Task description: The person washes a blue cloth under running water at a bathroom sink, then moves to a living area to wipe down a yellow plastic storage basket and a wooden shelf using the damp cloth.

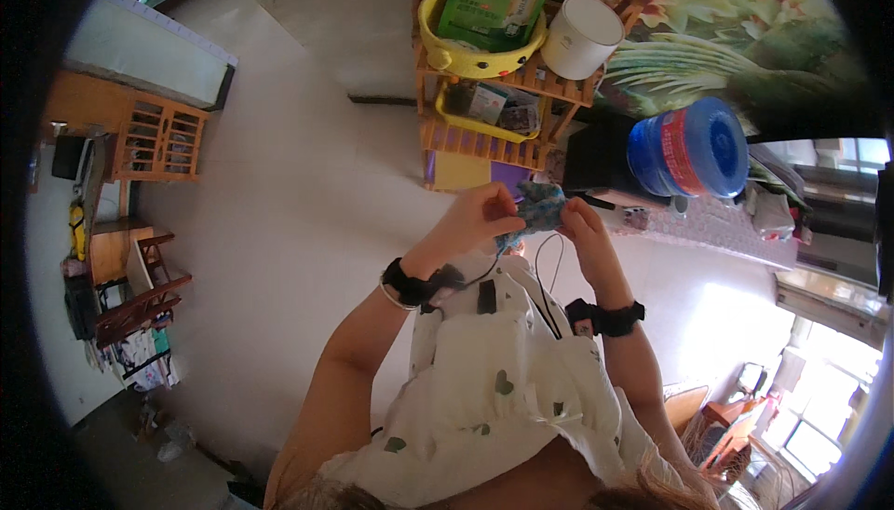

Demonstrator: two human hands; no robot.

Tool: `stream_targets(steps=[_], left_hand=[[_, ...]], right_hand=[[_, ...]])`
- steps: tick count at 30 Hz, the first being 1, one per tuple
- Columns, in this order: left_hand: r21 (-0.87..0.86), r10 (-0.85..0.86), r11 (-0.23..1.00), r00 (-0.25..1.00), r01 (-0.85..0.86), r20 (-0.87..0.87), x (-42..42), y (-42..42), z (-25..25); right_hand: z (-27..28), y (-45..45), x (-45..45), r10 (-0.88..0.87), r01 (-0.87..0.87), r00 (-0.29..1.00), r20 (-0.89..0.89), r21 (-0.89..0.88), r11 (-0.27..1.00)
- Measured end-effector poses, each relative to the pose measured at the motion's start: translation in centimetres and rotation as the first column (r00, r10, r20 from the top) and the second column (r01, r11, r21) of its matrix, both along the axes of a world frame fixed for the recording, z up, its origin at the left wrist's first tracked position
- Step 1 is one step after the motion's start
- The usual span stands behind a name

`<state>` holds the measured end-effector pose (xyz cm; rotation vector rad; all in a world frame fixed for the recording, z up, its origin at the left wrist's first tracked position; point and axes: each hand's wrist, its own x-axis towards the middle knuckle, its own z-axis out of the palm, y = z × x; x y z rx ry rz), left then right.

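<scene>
A small blue-grey knitted or crocheted piece (541, 206) is stretched between my two hands, in front of my chest. My left hand (482, 216) pinches its left edge between thumb and fingers. On the opposite edge, my right hand (587, 227) grips it in the same way. A strand hangs from its lower left corner toward my lap. Below the right side loops a thin dark cord (536, 262), whose upper end I cannot trace for certain. Dark bands with small devices circle both wrists, over the white patterned dress (482, 356) I wear.
Ahead stands a wooden slatted rack (489, 140) with a yellow basket (429, 24) holding a green packet (496, 3), and a white canister (583, 38). To its right is a blue water-cooler bottle (688, 147). Wooden furniture (160, 140) lines the left; a bright window (821, 398) is at right.
</scene>
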<state>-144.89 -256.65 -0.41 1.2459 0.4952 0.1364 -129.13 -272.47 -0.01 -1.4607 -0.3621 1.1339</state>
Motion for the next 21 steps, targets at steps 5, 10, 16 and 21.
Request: stream_targets(steps=[5,10,16,21], left_hand=[[0.456,-0.131,0.881,0.991,0.128,-0.026,-2.4,-0.9,-1.7],[0.719,0.016,0.695,0.999,0.021,-0.045,-2.4,-1.2,-2.5],[0.547,-0.172,0.826,0.985,0.133,0.020,-0.9,-2.9,0.9],[0.411,-0.082,0.912,0.988,0.021,0.130,2.0,-3.1,1.6]], right_hand=[[0.0,-0.5,-0.1,-0.070,0.078,0.994,0.081,-0.108,0.991],[2.2,-1.4,-2.1,0.211,-0.079,0.882,0.421,-0.310,0.948],[4.2,-0.6,-3.2,0.018,-0.017,0.986,0.167,-0.008,1.000],[2.7,-1.5,0.0,-0.137,0.118,0.969,0.204,0.103,0.988]])
